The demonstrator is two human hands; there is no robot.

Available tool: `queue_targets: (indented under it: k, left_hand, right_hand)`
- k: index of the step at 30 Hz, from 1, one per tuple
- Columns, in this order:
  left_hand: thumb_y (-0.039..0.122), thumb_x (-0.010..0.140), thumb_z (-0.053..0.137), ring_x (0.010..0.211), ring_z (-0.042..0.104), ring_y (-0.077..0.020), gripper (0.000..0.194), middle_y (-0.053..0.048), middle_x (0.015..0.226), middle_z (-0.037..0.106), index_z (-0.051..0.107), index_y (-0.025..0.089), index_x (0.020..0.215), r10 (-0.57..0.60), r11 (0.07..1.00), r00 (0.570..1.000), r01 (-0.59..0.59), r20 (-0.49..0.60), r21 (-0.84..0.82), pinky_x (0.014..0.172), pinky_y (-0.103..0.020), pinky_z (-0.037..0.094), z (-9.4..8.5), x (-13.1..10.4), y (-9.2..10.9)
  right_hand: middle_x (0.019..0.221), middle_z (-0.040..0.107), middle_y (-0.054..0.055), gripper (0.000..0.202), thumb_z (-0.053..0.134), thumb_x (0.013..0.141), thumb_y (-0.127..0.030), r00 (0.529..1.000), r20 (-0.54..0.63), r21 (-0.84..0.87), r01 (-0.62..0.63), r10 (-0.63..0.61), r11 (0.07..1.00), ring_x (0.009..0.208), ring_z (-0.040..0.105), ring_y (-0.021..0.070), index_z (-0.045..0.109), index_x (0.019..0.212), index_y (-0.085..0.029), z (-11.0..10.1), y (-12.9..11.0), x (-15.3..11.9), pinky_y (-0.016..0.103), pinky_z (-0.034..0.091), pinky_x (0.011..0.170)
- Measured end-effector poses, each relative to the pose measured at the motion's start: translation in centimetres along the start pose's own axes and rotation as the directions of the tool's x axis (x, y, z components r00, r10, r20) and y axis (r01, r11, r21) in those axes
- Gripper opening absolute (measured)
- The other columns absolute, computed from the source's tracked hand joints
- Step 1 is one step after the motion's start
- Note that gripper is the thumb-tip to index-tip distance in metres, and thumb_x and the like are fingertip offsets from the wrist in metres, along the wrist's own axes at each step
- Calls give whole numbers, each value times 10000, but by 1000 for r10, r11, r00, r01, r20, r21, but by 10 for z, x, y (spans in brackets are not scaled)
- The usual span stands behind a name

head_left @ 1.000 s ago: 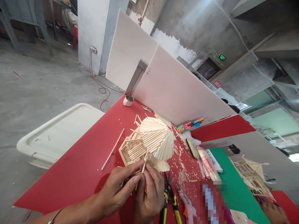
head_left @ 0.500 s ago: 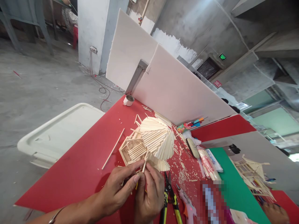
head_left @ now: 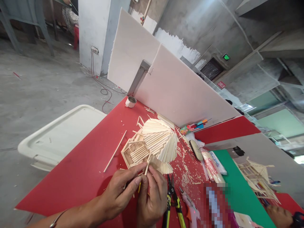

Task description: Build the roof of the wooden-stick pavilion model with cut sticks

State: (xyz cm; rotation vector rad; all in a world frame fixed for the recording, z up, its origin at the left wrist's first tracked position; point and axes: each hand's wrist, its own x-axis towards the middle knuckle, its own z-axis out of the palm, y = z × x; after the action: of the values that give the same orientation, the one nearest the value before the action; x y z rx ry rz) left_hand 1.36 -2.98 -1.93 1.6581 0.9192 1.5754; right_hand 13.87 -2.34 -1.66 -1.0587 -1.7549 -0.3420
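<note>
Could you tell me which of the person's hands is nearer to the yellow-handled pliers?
Right. The right hand lies just left of the pliers, almost touching the handles; the left hand sits farther left, beyond it.

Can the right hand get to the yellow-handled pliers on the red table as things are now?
Probably yes. The pliers lie right beside the right hand on the red table, with nothing between them. But its fingers pinch a small stick together with the left hand.

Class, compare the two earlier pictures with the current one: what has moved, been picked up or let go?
Almost nothing moved. Both hands, left hand and right hand, still pinch the small stick beside the stick house. The pliers and long loose stick lie unchanged.
</note>
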Motion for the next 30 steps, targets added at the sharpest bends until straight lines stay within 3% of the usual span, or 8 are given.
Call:
queue_targets:
  k: [30]
  left_hand:
    - [182, 924, 468, 589, 639, -107, 444, -6, 719, 705, 509, 237, 1362, -8, 999, 1000, 9, 20, -42, 654, -189, 524, 0, 2, 0]
  right_hand:
    - [994, 667, 115, 120, 551, 913, -176, 1000, 12, 12, 4, -4, 1000, 954, 619, 189, 633, 981, -120, 0, 0, -1, 334, 511, 805]
